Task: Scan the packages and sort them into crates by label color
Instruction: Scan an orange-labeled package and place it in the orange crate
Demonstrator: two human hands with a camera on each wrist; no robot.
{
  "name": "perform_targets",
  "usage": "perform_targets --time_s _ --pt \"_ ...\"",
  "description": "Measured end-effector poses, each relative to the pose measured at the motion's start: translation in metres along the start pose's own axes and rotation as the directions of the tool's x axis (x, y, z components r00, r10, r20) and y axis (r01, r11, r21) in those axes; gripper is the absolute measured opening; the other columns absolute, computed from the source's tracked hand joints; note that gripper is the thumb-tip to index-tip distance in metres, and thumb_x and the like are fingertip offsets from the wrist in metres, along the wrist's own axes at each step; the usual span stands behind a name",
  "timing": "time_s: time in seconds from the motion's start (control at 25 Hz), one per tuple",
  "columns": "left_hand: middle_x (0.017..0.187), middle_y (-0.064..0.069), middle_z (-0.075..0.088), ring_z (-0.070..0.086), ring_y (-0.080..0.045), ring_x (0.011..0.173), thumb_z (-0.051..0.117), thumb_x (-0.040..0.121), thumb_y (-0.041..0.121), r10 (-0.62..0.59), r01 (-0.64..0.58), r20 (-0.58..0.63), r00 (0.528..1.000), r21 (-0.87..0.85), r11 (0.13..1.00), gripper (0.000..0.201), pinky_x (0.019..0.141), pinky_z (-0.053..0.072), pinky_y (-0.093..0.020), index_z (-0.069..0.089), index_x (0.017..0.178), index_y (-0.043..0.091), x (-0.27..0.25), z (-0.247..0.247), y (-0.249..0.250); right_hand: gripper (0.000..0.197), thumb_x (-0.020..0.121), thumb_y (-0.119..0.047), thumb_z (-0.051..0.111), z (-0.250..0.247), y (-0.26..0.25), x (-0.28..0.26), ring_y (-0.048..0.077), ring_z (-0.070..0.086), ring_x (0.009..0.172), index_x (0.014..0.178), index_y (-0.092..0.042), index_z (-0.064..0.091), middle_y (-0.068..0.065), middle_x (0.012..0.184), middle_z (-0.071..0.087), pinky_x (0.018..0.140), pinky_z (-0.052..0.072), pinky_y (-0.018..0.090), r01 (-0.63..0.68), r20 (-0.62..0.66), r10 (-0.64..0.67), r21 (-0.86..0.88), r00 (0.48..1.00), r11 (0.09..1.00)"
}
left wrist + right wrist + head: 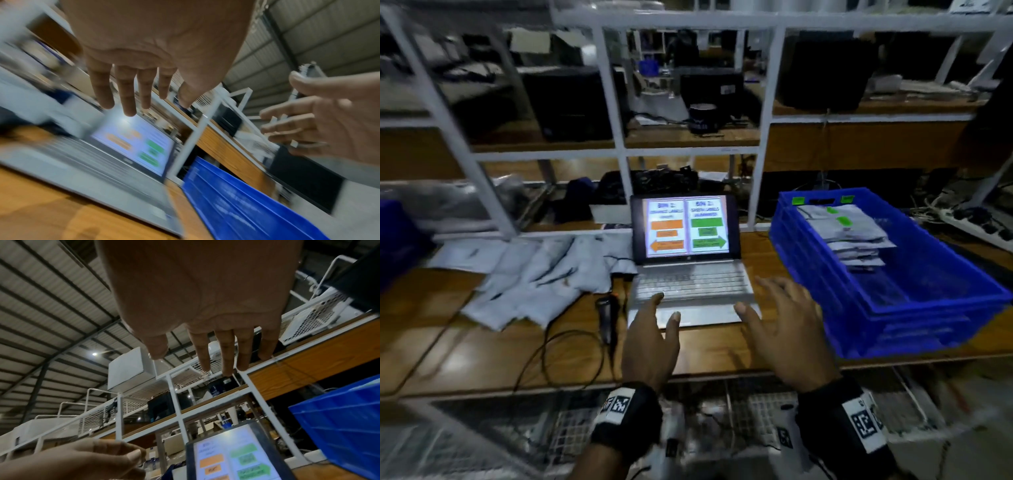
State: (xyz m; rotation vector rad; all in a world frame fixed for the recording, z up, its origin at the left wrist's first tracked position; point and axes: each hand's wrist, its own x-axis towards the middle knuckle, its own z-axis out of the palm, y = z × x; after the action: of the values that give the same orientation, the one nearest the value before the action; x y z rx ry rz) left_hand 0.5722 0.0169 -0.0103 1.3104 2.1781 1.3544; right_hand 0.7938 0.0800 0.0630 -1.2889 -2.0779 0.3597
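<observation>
Bare table (465, 346) lies left of the laptop (688, 274); scanner (606, 317), package pile (534, 274) and blue crate (893, 308) flank it.

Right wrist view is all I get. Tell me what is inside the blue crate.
Observer: The blue crate holds a stack of grey packages with green labels on top.
Operator: Report where the unsorted packages lie.
Observer: A loose pile of pale packages lies on the table, left of the laptop.
Operator: Locate the scanner.
Observer: A black handheld scanner lies on the table between that pile and the laptop, just left of the left hand.
</observation>
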Motion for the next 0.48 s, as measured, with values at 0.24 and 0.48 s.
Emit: perform_targets --time_s 0.24,0.48 --pt "0.131 0.002 0.066 0.062 -0.019 0.117 0.063 0.103 0.029 -0.056 0.057 -0.136 0.989 0.007 0.998 0.036 0.084 0.044 -0.027 0.060 0.138 0.020 0.022 -0.116 -0.081 0.067 0.089 -0.077 0.038 0.084 -0.099 0.000 0.016 0.040 0.134 0.139 -0.037 0.054 -0.009 0.137 0.051 0.112 0.034 0.044 0.012 0.186 -0.024 0.063 0.982 0.998" --pt "0.149 -0.012 0.057 0.057 -0.032 0.132 0.063 0.104 0.036 -0.214 0.223 -0.128 0.968 0.059 0.973 0.050 0.103 0.052 -0.047 0.053 0.149 0.018 0.103 -0.226 -0.214 0.050 0.095 -0.064 0.051 0.234 -0.202 0.044 0.021 0.050 0.122 0.135 -0.035 0.056 -0.003 0.126 0.058 0.104 0.043 0.044 0.050 0.320 -0.083 0.110 0.944 0.993"
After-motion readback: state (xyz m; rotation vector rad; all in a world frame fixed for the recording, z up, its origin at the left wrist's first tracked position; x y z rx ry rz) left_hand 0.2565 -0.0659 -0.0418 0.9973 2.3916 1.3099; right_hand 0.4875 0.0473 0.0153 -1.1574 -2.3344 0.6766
